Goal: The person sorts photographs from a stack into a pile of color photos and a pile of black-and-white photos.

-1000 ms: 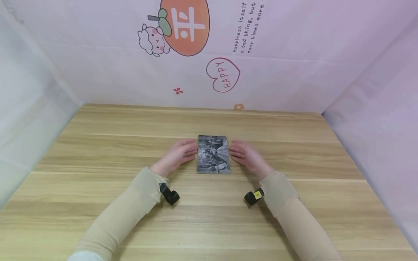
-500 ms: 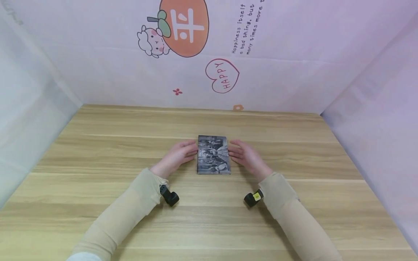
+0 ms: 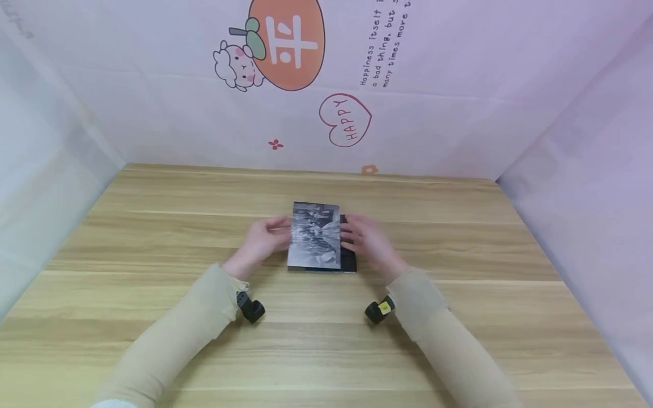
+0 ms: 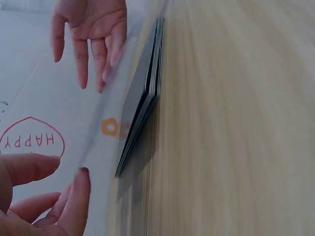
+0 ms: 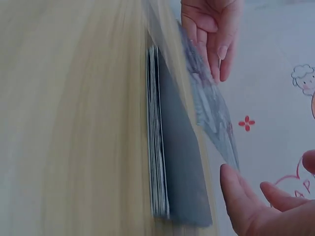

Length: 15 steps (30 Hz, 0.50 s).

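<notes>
- Picture card (image 3: 314,235), black and white, tilts above the dark stack (image 5: 179,162) near the middle of the wooden table (image 3: 326,351), offset toward the left hand (image 3: 257,241).
- Fingers of the left hand bend loosely, thumb well apart from them; the right hand (image 3: 372,243) has nearly straight fingers by the card's opposite edge.
- Neither hand seems to pinch the card, so it could slip or drop askew.
- A sideways push might fan the stack out, since nothing visibly pins the lower sheets.
- I cannot tell whether the card is loose or hinged to the stack, nor which fingertips touch it; blur smears its edges in the right wrist view.
- Most of the stack's top is hidden from the head view.
</notes>
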Tool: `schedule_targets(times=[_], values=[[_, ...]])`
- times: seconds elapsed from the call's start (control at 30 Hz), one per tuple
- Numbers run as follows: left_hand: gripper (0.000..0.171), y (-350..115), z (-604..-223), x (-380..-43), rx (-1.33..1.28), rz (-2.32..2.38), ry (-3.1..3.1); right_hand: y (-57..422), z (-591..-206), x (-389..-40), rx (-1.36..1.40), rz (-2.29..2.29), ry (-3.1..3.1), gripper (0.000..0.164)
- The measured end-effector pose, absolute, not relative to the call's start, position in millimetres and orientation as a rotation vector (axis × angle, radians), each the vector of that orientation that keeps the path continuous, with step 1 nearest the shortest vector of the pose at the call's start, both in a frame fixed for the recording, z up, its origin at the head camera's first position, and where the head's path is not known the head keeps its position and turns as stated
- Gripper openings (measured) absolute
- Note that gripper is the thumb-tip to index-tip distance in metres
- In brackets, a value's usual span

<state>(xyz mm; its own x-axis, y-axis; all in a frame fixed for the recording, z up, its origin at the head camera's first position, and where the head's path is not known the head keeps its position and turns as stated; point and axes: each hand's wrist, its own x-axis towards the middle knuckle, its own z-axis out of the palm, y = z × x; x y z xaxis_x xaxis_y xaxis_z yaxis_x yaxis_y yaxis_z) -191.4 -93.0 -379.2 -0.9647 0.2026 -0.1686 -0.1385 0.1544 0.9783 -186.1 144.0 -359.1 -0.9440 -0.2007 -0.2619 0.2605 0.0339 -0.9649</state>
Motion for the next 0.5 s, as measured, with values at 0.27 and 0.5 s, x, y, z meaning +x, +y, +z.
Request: schedule_targets(times=[0.27, 0.5], values=[[0.057, -140, -373, -183, 0.004, 1.747, 2.41, 83, -367, -192, 0.146, -1.941, 2.155, 0.052], [0.055, -178, -365, -173, 0.054, 1.605, 2.532, 41, -374, -191, 0.14, -1.903, 2.229, 0.054]])
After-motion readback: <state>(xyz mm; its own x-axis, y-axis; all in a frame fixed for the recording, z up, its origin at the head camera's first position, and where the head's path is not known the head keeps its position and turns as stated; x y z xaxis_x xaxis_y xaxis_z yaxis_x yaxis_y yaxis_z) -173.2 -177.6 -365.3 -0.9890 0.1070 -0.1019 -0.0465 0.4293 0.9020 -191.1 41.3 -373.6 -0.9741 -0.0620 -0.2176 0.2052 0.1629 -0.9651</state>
